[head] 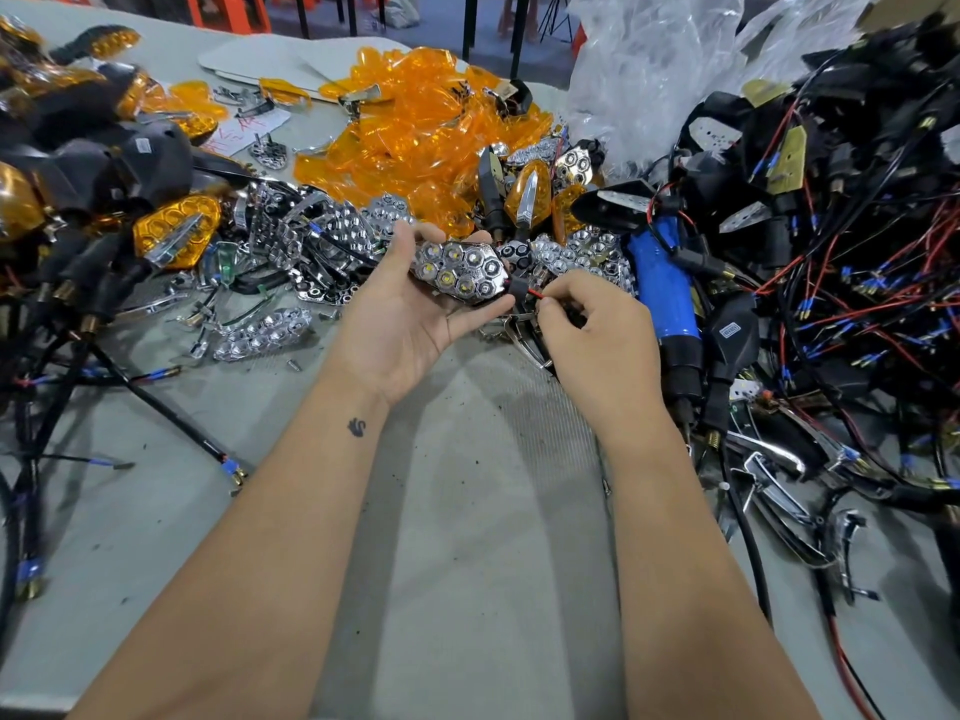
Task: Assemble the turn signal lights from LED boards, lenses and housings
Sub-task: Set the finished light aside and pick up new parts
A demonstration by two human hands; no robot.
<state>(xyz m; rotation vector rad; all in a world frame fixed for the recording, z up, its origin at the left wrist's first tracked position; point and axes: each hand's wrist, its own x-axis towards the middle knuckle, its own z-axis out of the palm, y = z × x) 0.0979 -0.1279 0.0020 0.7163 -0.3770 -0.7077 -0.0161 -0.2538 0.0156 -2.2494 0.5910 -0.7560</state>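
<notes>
a pale grey counter (pixel 483 511) is lying under my forearms, its bare middle marked with dark specks, and behind it orange stools and dark table legs are showing on the floor. my left hand (pixel 410 314) is lying palm up over the far part of the counter, its fingers and thumb curling round a chrome reflector unit (pixel 460 272) with honeycomb cells and small led points showing in them; the unit is resting face up across my palm, tilted, its pointed end toward my right. a black grommet (pixel 518 290) is sitting at that end, and a red wire (pixel 537 297) is running out of it. my right hand (pixel 597 324) is just beside the unit, its fingers curling together and pinching the red wire close to the grommet. a heap of amber lenses (pixel 415 142) is lying beyond my hands. loose chrome reflectors (pixel 265 332) are lying scattered to the left and behind the unit. finished lights with amber faces and black housings (pixel 174 233) are piling up at the far left. a blue electric screwdriver (pixel 662 293) is lying to the right of my right hand, touching a tangle of black housings with red and black wires (pixel 831 252). clear plastic bags (pixel 649 59) are standing behind that tangle. curved chrome trims (pixel 779 491) are lying at the near right.
</notes>
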